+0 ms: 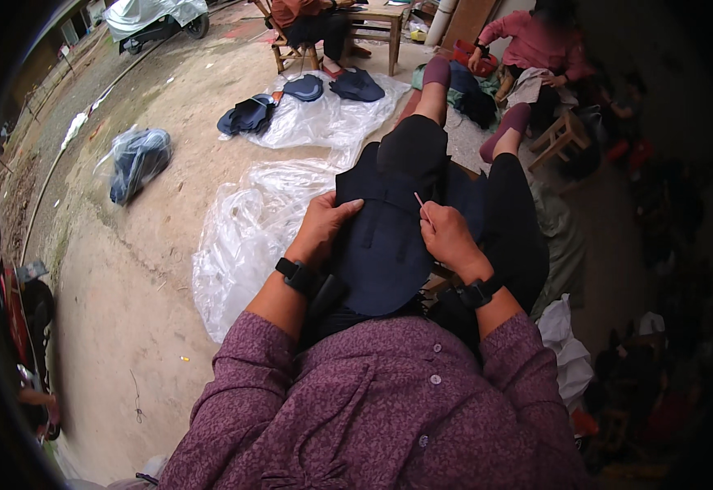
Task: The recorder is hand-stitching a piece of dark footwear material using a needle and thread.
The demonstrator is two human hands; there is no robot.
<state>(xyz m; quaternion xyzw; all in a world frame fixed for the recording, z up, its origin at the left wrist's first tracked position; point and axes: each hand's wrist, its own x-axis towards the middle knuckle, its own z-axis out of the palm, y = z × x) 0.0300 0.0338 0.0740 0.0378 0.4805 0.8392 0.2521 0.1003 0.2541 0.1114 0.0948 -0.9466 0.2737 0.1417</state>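
Note:
A dark navy piece of cloth (381,273) with a rounded near end lies across my lap. Stitched lines or seams run over its upper part. My left hand (320,229) grips its left edge, the thumb lying on top and the fingers underneath. Closed in a pinch, my right hand (449,235) holds a thin pinkish stick-like tool (420,201) over the right side of the cloth. The tool's tip points up and left; its exact kind is too small to tell. More dark cloth (464,200) shows beyond my right hand.
Clear plastic sheeting (246,233) covers the ground ahead and left, with dark cloth pieces (303,87) on its far part. A plastic-wrapped bundle (140,163) lies farther left. Two people sit ahead, one near a wooden table (377,15). A wooden stool (565,137) stands right.

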